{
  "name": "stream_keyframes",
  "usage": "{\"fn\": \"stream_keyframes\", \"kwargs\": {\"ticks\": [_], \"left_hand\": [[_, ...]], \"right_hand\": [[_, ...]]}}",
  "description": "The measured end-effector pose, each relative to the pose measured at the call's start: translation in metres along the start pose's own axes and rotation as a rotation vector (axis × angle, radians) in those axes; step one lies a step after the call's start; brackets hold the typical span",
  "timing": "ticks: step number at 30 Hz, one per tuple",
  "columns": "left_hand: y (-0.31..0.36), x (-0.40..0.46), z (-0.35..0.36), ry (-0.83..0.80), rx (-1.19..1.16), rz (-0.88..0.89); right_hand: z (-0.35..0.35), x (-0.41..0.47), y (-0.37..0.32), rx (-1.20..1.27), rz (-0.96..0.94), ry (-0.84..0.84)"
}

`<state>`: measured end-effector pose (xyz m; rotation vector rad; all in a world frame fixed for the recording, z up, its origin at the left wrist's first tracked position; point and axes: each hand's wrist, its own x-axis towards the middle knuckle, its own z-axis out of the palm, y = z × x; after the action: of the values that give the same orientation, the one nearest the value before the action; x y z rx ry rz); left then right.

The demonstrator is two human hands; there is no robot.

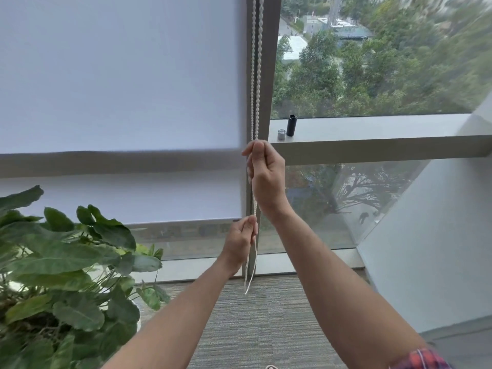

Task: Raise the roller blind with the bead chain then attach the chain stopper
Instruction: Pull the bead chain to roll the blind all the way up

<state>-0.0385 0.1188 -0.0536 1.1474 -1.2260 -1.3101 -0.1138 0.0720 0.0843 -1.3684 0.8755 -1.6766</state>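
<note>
A white roller blind (119,75) covers the left window pane, its bottom edge low near the sill. A white bead chain (256,62) hangs in two strands along the grey window post. My right hand (263,171) is closed around the chain at the height of the window ledge. Below it, my left hand (241,241) pinches the same chain. The chain's loop end (249,283) dangles under my left hand, just above the floor. No chain stopper is recognisable.
A black cylinder (291,125) and a small silver cap (281,135) stand on the grey window ledge (372,129) right of the post. A large leafy plant (61,275) fills the lower left. Grey carpet (266,328) lies below, and a slanted white column (439,235) is at right.
</note>
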Motion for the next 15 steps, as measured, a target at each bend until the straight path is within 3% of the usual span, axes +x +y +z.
{"fn": "stream_keyframes", "kwargs": {"ticks": [5,9,12,15], "left_hand": [[0.004,0.005,-0.005,-0.105,0.071,-0.012],[-0.003,0.012,-0.020,-0.294,0.075,-0.180],[-0.002,0.020,-0.030,-0.212,0.016,-0.200],[0.027,0.033,-0.029,-0.071,-0.081,-0.081]], "right_hand": [[-0.003,-0.005,0.010,-0.092,-0.039,0.050],[-0.010,-0.007,0.013,-0.161,-0.123,0.093],[-0.012,-0.010,0.018,-0.214,-0.137,0.114],[-0.011,-0.021,0.030,-0.286,-0.097,0.101]]}}
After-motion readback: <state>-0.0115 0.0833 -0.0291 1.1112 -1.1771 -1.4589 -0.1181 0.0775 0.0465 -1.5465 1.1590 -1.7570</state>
